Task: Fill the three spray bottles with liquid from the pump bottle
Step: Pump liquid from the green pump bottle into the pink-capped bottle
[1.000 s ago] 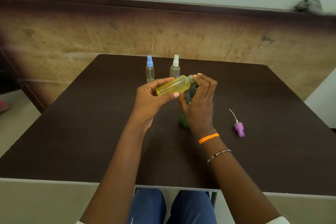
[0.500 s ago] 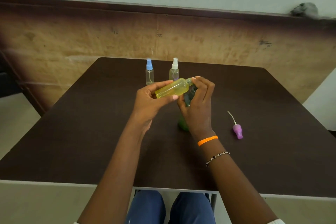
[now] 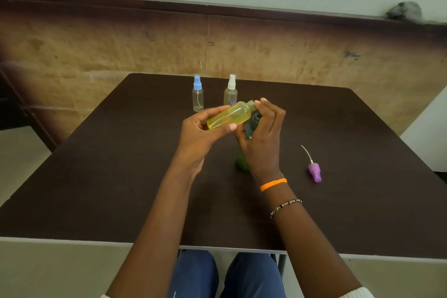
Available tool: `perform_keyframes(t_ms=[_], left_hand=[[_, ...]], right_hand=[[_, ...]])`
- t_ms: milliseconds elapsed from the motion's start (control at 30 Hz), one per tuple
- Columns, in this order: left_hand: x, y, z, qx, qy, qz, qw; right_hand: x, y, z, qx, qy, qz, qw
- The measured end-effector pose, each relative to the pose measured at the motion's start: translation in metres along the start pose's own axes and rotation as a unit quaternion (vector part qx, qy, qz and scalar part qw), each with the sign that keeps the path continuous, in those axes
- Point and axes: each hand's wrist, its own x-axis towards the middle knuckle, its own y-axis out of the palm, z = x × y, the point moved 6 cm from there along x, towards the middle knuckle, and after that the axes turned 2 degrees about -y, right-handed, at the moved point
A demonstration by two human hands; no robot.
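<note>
Left hand holds an uncapped yellow-filled bottle tilted against the pump bottle under the right hand.

The left hand has thumb and fingers curled round the yellow bottle, a clear plastic cylinder lying nearly level, open neck pointing right and slightly up. The right hand is curled over the dark pump head; its fingertips meet the yellow bottle's neck. The green pump bottle stands on the dark matte table, mostly hidden by that hand. A purple spray cap with a thin dip tube lies on the table to the right. Two capped clear bottles stand behind: blue-capped bottle, white-capped bottle.
</note>
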Motion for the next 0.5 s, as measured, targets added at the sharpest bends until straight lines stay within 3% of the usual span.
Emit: perform_keyframes(t_ms=[500], left_hand=[[0.0006,-0.0021,0.0002,0.007,-0.004,-0.006,1.000]], right_hand=[[0.0018,-0.0007,0.0027,-0.018,-0.028,-0.001,0.999]])
